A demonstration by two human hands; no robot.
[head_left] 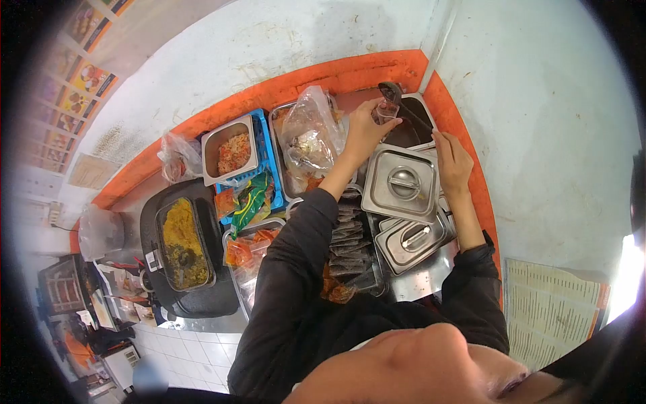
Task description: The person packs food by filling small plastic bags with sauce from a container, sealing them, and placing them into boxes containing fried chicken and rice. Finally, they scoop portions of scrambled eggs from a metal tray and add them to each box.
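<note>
Near the back right corner, my left hand (pixel 364 137) is closed around a small clear plastic cup (pixel 385 111). My right hand (pixel 453 160) grips the end of a dark ladle (pixel 390 91), whose bowl is tilted at the cup's rim. Both are over a deep steel food pan (pixel 418 111) with dark contents. Whether liquid is running from the ladle is too small to tell. Just in front of that pan lies a steel lid (pixel 404 182) with a round recessed handle, between my two forearms. A second steel lid (pixel 415 237) sits nearer to me.
Left of my arm are a plastic bag (pixel 311 135) on a tray, a steel pan of shredded orange food (pixel 233 153), and a green packet (pixel 253 198). Farther left, a black container holds yellow food (pixel 183 236). Dark flat pieces (pixel 348 242) lie below my left forearm. An orange-edged wall (pixel 464 128) bounds the right.
</note>
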